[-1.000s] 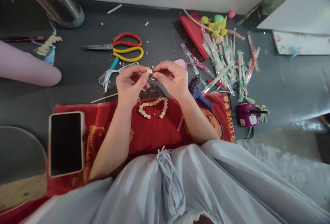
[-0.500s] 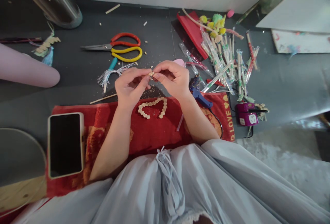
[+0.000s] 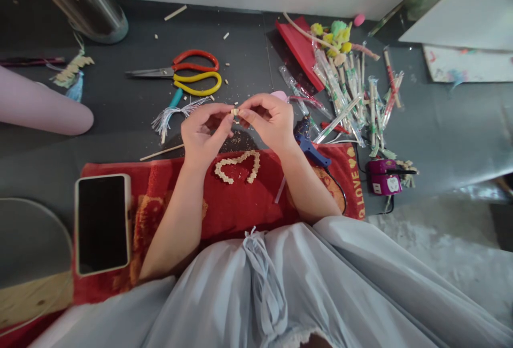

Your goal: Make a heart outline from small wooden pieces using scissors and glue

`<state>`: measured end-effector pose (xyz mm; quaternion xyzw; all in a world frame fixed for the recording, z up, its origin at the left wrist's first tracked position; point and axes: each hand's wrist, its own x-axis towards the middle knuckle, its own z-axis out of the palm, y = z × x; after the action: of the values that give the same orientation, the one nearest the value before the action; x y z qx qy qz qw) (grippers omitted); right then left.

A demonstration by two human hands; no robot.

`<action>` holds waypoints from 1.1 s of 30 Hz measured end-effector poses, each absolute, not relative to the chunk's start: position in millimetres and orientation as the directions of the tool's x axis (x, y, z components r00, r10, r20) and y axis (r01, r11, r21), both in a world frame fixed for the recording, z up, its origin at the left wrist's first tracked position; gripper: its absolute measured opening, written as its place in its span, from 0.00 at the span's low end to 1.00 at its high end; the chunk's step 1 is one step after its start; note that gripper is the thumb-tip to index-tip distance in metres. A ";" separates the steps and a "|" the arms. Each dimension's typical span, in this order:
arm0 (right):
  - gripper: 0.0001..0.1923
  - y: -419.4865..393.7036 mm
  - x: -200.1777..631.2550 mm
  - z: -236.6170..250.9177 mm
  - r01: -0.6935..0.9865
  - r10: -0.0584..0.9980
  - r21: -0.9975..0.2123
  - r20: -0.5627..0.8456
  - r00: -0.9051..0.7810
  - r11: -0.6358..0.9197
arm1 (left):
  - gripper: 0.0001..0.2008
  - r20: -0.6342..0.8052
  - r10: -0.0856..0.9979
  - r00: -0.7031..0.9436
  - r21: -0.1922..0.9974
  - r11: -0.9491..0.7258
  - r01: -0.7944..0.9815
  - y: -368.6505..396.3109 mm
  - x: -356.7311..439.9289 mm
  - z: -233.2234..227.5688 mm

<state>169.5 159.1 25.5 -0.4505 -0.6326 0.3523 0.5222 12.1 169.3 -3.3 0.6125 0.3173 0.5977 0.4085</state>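
Between the fingertips of my left hand (image 3: 206,130) and my right hand (image 3: 269,119) is a small cluster of pale wooden stick pieces (image 3: 235,112). Both hands pinch it, one from each side, above the dark table. Below them, a heart-like open outline of joined pale pieces (image 3: 237,162) lies on the red towel (image 3: 236,209). A blue glue gun (image 3: 310,149) rests beside my right wrist. Scissors with red and yellow handles (image 3: 196,74) lie beyond my left hand, with a teal-handled tool (image 3: 175,98) and white threads (image 3: 176,117) close by.
Wrapped bundles of pale sticks (image 3: 344,91) and a red envelope (image 3: 298,48) lie at the back right. A phone (image 3: 103,225) sits on the towel's left end. A purple power adapter (image 3: 382,177) stands at right. A metal post (image 3: 94,3) rises at the back left.
My fingers have turned the small cluster slightly, so more of it shows between the fingertips. My left hand has shifted a little to the right. The other things have stayed put.
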 end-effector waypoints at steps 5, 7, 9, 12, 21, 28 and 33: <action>0.17 161.5 173.2 22.3 0.278 0.904 -0.863 0.423 -0.057 0.422 | 0.17 0.296 0.953 0.067 0.942 -0.280 -0.184 171.4 15.8 -5.5; 0.16 161.1 174.2 24.0 0.328 0.885 -0.827 0.459 -0.077 0.457 | 0.19 0.214 0.974 0.066 0.952 -0.193 -0.239 172.7 16.7 -5.3; 0.15 160.1 174.1 26.2 0.375 0.878 -0.799 0.467 -0.106 0.471 | 0.19 0.145 0.984 0.105 0.954 -0.111 -0.279 173.6 16.8 -4.0; 0.15 158.4 172.9 28.6 0.427 0.873 -0.767 0.465 -0.144 0.479 | 0.20 0.059 0.982 0.178 0.953 -0.003 -0.304 173.7 16.0 0.0; 0.15 158.5 172.5 26.4 0.444 0.843 -0.725 0.513 -0.162 0.526 | 0.20 -0.030 0.970 0.242 0.936 0.112 -0.333 172.4 14.1 6.3; 0.16 159.3 172.1 25.0 0.456 0.853 -0.730 0.499 -0.154 0.510 | 0.22 -0.035 0.968 0.250 0.928 0.125 -0.352 172.7 14.0 6.0; 0.15 159.0 171.7 23.8 0.429 0.842 -0.735 0.522 -0.135 0.525 | 0.21 -0.030 0.970 0.242 0.932 0.115 -0.345 172.7 14.4 6.3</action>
<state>171.7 159.0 23.8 -0.4395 -0.7233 0.2111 0.4890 14.4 172.7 6.3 0.4372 0.3574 0.5015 0.6555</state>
